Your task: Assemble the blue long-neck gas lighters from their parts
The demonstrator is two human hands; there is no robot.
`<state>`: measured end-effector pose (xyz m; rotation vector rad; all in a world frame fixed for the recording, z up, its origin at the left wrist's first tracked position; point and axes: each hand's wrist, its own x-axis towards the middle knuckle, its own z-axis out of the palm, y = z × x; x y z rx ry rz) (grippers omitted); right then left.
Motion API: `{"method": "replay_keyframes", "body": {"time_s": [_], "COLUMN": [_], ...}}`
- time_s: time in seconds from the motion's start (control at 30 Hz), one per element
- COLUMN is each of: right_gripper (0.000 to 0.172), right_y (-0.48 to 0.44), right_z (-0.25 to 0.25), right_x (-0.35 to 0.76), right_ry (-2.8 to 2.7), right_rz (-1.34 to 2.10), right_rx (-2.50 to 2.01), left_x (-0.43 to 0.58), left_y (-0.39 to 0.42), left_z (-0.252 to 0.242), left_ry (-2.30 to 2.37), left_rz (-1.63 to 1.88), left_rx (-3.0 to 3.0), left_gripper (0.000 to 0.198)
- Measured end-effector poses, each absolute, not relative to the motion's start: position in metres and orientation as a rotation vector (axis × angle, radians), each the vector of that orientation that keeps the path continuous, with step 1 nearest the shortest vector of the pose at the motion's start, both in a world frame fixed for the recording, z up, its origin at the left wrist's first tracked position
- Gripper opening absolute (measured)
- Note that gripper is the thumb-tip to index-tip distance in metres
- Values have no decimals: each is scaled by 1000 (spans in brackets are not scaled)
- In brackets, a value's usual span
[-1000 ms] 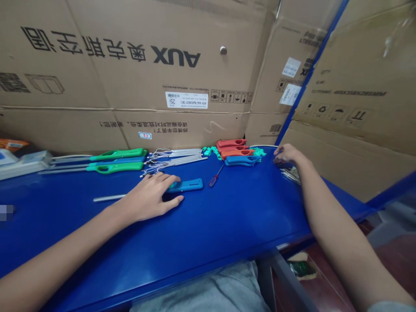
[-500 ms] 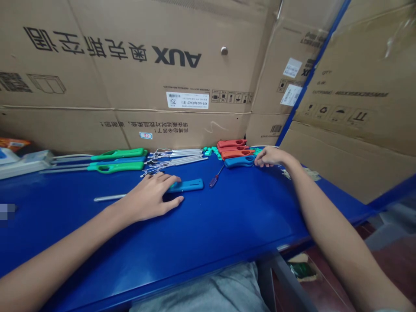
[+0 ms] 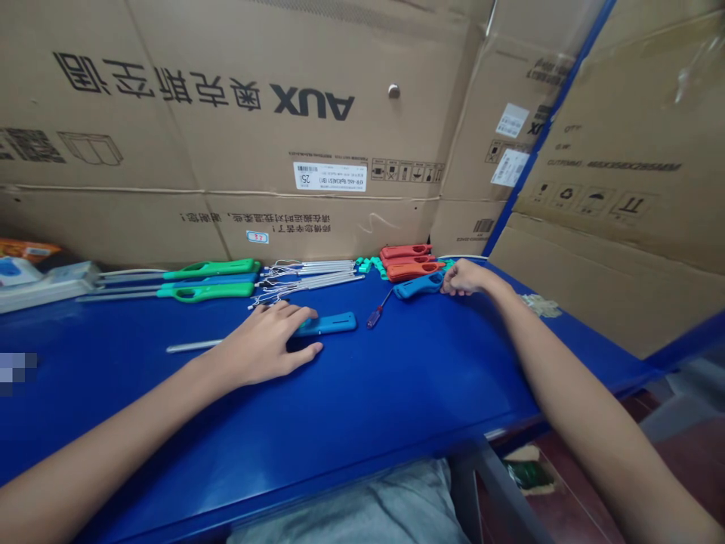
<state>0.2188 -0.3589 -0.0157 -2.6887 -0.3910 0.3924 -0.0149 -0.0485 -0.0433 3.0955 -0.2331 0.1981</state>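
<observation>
A blue gas lighter (image 3: 334,323) with a long metal tube lies on the table near the middle. My left hand (image 3: 275,340) rests over it, fingers draped across the trigger area and thumb held apart on the near side. My right hand (image 3: 461,278) is closed, pinching the right end of a blue lighter handle (image 3: 416,286) that has no tube showing. This handle lies tilted just in front of a stack of red lighter handles (image 3: 411,261). A screwdriver (image 3: 374,316) with a purple grip lies between the two blue pieces.
Along the back lie green lighters (image 3: 215,291), several metal tubes with wires (image 3: 328,276) and small teal parts (image 3: 371,264). A white power strip (image 3: 50,285) sits at the left. Cardboard walls (image 3: 317,136) rise behind the blue table (image 3: 340,423).
My right hand has closed on the end of the blue lighter handle, whose right end has swung slightly away from me. My left hand stays on the blue lighter.
</observation>
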Motion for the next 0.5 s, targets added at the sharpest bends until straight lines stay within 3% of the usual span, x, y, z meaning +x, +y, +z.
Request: {"method": "replay_keyframes", "body": {"time_s": [0.3,0.5], "right_gripper": [17,14], "right_y": [-366,-356], "right_z": [-12,-2], "right_x": [221,201], "right_ry": [-365,-741], "right_rz": [488,557], "right_rx": [-2653,-2328], "left_x": [-15,-16], "left_y": [-49,-52], "left_z": [-43,-39], "left_ry": [-238,-265], "left_rz": [164,162], "left_rx": [3106,3080], "left_gripper": [52,44]}}
